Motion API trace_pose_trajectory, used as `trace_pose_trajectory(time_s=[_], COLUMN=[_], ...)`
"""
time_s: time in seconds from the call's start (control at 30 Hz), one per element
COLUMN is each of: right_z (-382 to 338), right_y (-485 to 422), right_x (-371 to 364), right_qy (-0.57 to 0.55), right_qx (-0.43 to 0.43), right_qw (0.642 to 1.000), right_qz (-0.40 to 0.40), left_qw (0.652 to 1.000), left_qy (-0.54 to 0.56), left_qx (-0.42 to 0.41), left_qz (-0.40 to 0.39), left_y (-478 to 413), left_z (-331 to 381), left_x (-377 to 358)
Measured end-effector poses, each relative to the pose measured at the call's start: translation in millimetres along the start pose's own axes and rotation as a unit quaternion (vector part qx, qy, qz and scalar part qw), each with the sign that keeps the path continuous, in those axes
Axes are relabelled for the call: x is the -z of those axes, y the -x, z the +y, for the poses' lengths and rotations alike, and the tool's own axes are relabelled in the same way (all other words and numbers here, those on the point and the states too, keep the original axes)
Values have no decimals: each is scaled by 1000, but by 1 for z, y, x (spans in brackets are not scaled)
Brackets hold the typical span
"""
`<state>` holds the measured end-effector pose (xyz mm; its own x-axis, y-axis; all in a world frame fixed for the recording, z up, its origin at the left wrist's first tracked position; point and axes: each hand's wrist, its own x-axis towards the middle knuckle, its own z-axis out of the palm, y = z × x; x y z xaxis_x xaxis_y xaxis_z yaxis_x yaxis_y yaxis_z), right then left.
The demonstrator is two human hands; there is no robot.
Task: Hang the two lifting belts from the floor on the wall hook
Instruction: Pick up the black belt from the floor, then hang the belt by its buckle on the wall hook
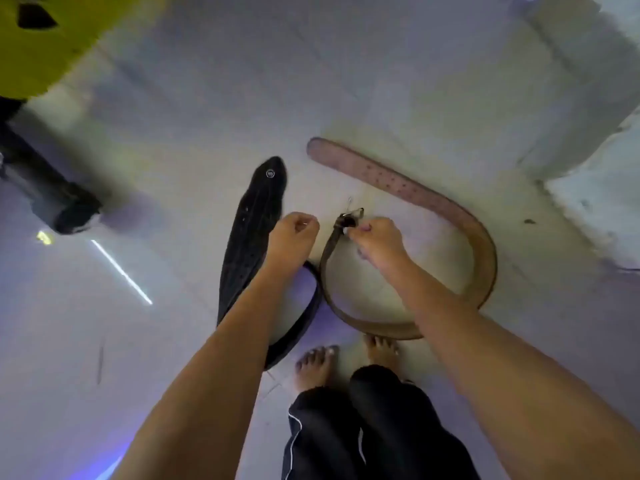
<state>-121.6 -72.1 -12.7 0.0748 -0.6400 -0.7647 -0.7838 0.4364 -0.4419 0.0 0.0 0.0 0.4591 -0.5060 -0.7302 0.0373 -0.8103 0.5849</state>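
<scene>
Head view: right hand (pixel 375 241) pinches brown belt (pixel 485 251) at buckle (pixel 349 218); left hand (pixel 294 233) curled shut, empty, above black belt (pixel 256 216).

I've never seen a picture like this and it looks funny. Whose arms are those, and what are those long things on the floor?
The camera sits on a person's head and looks down, so you see their own arms and bare feet. Two lifting belts lie on the floor: a black belt and a curled brown belt. The right hand pinches the brown belt's buckle end with its fingers. The left hand is curled shut by the black belt; whether it holds anything is unclear.
</scene>
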Motion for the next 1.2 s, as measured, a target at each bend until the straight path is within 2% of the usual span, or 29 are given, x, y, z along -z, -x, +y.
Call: trace_pose_trajectory(time_s=[0.17,0.3,0.43,0.5,0.63,0.83,0.93,1.03,1.2], right_z=[41,52,48,40,4,-64,-99,-122,-154], right_y=[-66,-85,-70,-43,43,216,312,401,529], right_x=[-72,-99,-80,-48,47,224,316,396,497], right_qy=[-25,-70,-164,-210,-285,-344,-392,-430,-480], right_qx=[-38,-47,-79,-85,-54,34,96,165,296], right_qw=[998,996,983,974,957,936,909,877,795], right_qz=[-35,-39,19,15,-5,69,103,135,225], left_qw=[1000,1000,999,999,995,963,939,908,834], left_qy=[20,24,39,34,6,52,68,46,61], left_qx=[13,7,17,17,-13,-135,-195,-294,-451], left_qz=[-1,-12,-21,-30,-100,-228,-275,-295,-312], left_y=[-65,-83,-68,-43,39,210,299,385,527], left_z=[-57,-75,-64,-45,34,219,313,398,516], left_x=[-29,-36,-34,-32,-24,-3,6,10,20])
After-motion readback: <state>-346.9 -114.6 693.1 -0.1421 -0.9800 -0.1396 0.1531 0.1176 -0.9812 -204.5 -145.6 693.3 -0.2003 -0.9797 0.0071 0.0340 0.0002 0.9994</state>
